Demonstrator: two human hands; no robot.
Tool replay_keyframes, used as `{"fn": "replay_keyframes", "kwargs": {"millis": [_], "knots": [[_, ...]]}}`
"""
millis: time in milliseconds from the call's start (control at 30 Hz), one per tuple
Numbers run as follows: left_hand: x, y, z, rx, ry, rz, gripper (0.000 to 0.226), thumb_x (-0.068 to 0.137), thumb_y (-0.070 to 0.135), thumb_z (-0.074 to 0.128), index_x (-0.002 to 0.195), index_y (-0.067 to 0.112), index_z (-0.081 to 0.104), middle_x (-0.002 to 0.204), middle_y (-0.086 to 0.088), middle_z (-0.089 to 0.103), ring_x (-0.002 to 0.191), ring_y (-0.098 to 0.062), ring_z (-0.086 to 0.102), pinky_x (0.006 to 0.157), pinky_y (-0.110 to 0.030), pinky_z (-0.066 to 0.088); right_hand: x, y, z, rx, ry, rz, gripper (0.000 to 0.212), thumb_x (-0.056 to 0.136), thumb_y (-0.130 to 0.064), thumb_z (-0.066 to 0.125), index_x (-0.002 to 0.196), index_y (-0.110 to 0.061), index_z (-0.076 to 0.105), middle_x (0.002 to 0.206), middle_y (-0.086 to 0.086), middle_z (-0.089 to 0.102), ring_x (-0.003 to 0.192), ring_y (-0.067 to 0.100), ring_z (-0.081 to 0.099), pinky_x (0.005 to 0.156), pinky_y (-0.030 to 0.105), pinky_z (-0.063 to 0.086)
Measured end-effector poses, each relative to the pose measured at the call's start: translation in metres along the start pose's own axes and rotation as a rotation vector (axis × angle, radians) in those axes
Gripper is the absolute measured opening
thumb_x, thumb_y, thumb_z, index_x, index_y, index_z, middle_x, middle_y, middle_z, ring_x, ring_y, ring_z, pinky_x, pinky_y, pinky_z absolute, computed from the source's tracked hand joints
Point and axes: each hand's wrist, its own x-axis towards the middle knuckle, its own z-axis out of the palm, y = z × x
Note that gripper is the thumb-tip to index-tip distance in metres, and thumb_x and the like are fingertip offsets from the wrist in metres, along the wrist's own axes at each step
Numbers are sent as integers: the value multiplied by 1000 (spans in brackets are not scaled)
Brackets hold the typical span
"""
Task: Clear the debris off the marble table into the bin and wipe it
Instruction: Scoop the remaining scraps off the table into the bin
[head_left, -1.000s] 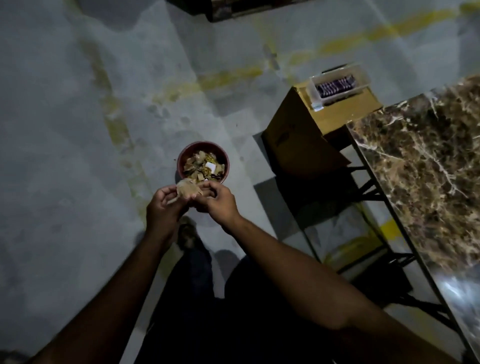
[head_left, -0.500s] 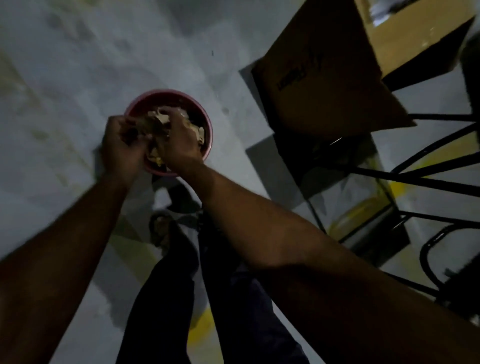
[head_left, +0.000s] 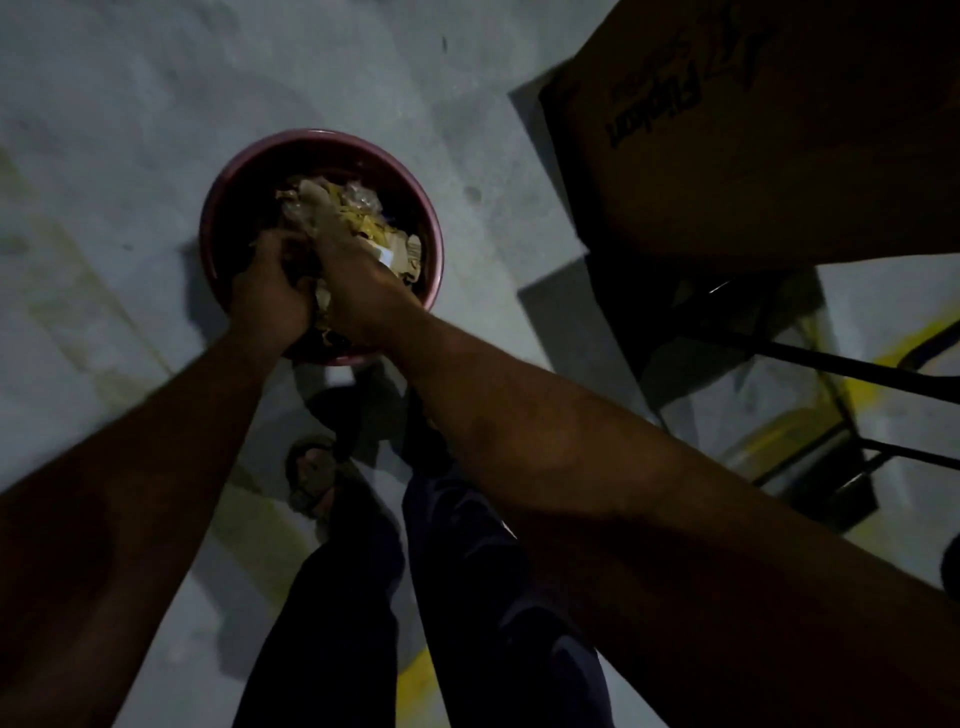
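A round dark-red bin (head_left: 223, 197) stands on the grey floor, filled with paper and cardboard debris (head_left: 358, 213). Both my hands are inside its rim. My left hand (head_left: 272, 288) is curled, knuckles up, around scraps at the near left of the bin. My right hand (head_left: 358, 275) lies on top of the heap, its fingers reaching forward over crumpled pale paper. What lies under the hands is hidden. The marble table top is out of view.
A brown cardboard box (head_left: 753, 135) stands close on the right of the bin. Black metal table legs (head_left: 831, 364) run behind it. My dark trouser legs (head_left: 415, 597) and a sandalled foot (head_left: 311, 478) are just below the bin. Yellow floor markings (head_left: 415, 675) cross the concrete.
My view has dropped closer to the bin, and the marble table top has left the frame. Both hands have gone from above the bin down into it with the scraps.
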Motion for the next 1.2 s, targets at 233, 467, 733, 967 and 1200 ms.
{"fn": "replay_keyframes", "kwargs": {"millis": [233,467,733,967,1200], "knots": [[7,-6,-1,-53,-104,107,54,93,1,58,145,5,48,150,-23,46,140,-41,40,120,-42,27,3,9,7,72,-116,17,52,96,-22,61,145,-9,49,144,16,54,133,32,50,110,33,35],[-46,29,-47,-157,-88,6,44,89,5,59,132,8,57,135,-20,58,123,-37,55,108,-48,43,-48,-24,-32,68,127,71,59,81,-17,69,136,-1,56,121,27,65,103,44,62,82,50,55],[-173,145,-176,-237,-96,162,48,90,-7,53,138,1,53,142,-23,53,131,-37,50,113,-41,37,-158,-128,-157,266,263,144,52,78,-16,62,128,-2,64,129,22,65,122,39,59,105,41,46],[-284,229,-282,-233,-152,240,39,95,2,56,133,8,57,126,-13,65,112,-25,60,83,-8,35,-288,-200,-259,281,357,173,50,85,-29,59,131,-10,63,128,13,67,119,30,61,104,35,46],[-354,304,-326,-187,-172,515,34,99,20,57,133,26,56,125,2,66,113,-12,61,94,-28,46,-411,-208,-330,209,541,196,43,95,-26,60,137,-18,57,138,3,58,130,21,50,111,37,40]]}}
